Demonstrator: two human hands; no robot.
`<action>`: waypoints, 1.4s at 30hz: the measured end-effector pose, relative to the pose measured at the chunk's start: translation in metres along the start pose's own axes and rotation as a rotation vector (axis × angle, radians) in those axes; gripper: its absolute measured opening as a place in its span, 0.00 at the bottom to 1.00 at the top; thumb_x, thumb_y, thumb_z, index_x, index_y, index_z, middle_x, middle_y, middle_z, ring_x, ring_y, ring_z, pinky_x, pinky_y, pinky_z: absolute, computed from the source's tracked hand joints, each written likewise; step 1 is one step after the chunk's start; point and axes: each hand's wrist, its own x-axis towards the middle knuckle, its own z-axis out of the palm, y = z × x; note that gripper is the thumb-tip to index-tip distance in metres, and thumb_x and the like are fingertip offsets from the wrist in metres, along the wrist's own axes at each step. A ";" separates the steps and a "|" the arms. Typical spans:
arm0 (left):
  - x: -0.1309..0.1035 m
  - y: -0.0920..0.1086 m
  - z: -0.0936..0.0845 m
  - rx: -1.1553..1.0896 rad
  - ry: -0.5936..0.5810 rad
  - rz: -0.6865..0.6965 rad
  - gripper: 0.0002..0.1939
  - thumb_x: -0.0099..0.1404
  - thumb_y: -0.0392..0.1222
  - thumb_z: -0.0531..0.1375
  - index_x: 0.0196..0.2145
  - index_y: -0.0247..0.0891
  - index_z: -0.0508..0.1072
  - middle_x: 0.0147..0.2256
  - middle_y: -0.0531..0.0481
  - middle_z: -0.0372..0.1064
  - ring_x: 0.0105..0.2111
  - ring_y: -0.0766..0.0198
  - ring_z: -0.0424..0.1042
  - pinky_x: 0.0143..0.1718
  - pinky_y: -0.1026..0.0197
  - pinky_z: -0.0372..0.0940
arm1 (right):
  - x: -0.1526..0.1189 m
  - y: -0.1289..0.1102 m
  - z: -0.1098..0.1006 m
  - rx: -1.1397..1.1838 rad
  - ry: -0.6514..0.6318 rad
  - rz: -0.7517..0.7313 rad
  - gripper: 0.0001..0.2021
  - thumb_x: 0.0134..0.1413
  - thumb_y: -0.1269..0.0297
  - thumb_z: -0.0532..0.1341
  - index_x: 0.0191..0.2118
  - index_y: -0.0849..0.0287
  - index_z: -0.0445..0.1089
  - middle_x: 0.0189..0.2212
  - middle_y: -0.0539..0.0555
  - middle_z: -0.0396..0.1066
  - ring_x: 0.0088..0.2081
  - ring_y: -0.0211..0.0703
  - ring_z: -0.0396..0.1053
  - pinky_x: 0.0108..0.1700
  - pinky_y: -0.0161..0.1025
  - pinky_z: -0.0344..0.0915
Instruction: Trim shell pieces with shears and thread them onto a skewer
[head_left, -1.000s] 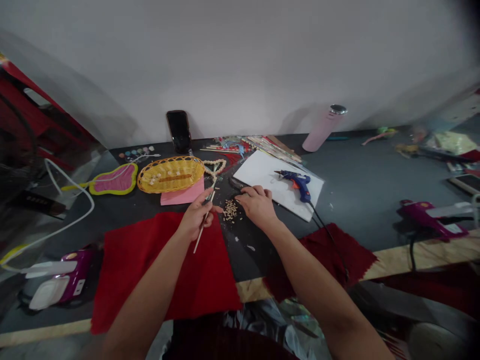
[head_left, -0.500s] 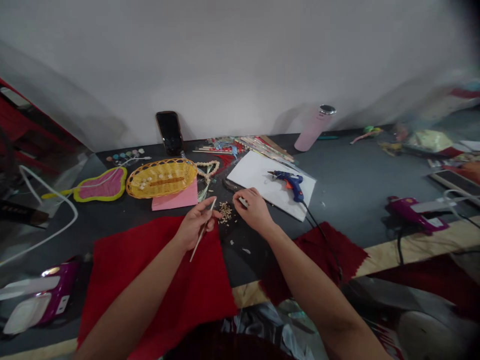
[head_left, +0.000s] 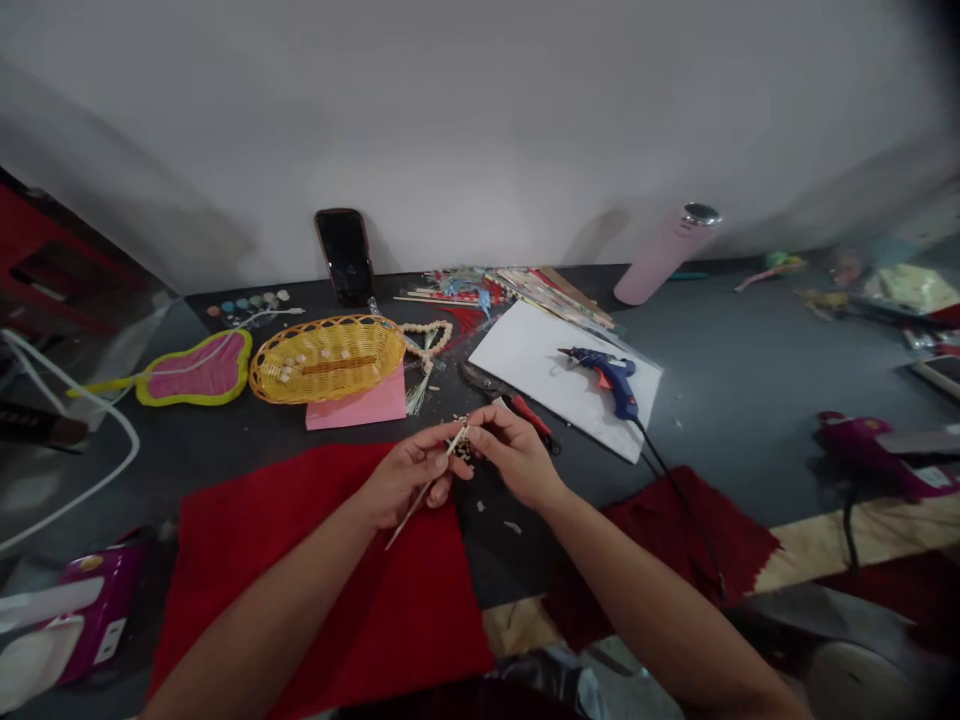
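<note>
A thin pale stick (head_left: 420, 500) slants through the closed fingers of my left hand (head_left: 409, 475), above the edge of the red cloth (head_left: 322, 590). At the stick's upper end, my right hand (head_left: 517, 455) has thumb and forefinger pinched together. Both hands nearly meet there, so the exact contact is partly covered. Under the fingertips is a pile of small pale cut pieces (head_left: 462, 447), mostly hidden. Just beyond my right hand lies a dark hand tool with red handles (head_left: 529, 412), perhaps pliers, part of it behind the hand.
A yellow wicker basket (head_left: 330, 365) rests partly on pink paper (head_left: 360, 405). A blue glue gun (head_left: 611, 375) lies on a white board (head_left: 525, 345), its cord running forward. Behind stand a phone (head_left: 345, 255) and a pink bottle (head_left: 664, 260). A purple device (head_left: 101, 610) sits left.
My right hand has moved down and left from the red-handled tool to the stick's upper end, leaving the tool's handles exposed on the table. The view has shifted slightly.
</note>
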 end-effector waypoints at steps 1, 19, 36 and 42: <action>0.000 0.000 0.000 -0.005 -0.004 0.001 0.21 0.59 0.37 0.59 0.51 0.40 0.65 0.33 0.44 0.72 0.16 0.75 0.62 0.18 0.69 0.55 | 0.000 0.000 0.000 0.021 -0.007 0.013 0.10 0.51 0.56 0.60 0.34 0.58 0.65 0.27 0.49 0.63 0.26 0.34 0.58 0.29 0.33 0.58; -0.002 0.004 0.000 -0.045 0.017 -0.010 0.19 0.56 0.38 0.62 0.46 0.38 0.71 0.31 0.47 0.69 0.17 0.77 0.59 0.16 0.71 0.51 | 0.000 0.011 0.004 0.036 -0.048 0.016 0.12 0.52 0.56 0.59 0.40 0.56 0.66 0.29 0.49 0.65 0.26 0.33 0.61 0.30 0.35 0.60; -0.005 0.011 0.024 0.298 0.286 0.119 0.13 0.54 0.46 0.62 0.34 0.34 0.72 0.24 0.51 0.70 0.13 0.76 0.58 0.12 0.72 0.50 | -0.005 0.006 0.012 0.058 -0.049 -0.037 0.09 0.50 0.57 0.61 0.36 0.55 0.69 0.31 0.50 0.66 0.29 0.36 0.64 0.31 0.35 0.63; -0.009 0.020 0.033 0.517 0.361 0.139 0.14 0.55 0.48 0.61 0.32 0.33 0.72 0.21 0.52 0.68 0.14 0.76 0.56 0.13 0.71 0.50 | -0.005 0.004 0.010 -0.027 -0.044 -0.124 0.08 0.51 0.59 0.61 0.36 0.55 0.70 0.34 0.52 0.66 0.33 0.37 0.64 0.33 0.36 0.63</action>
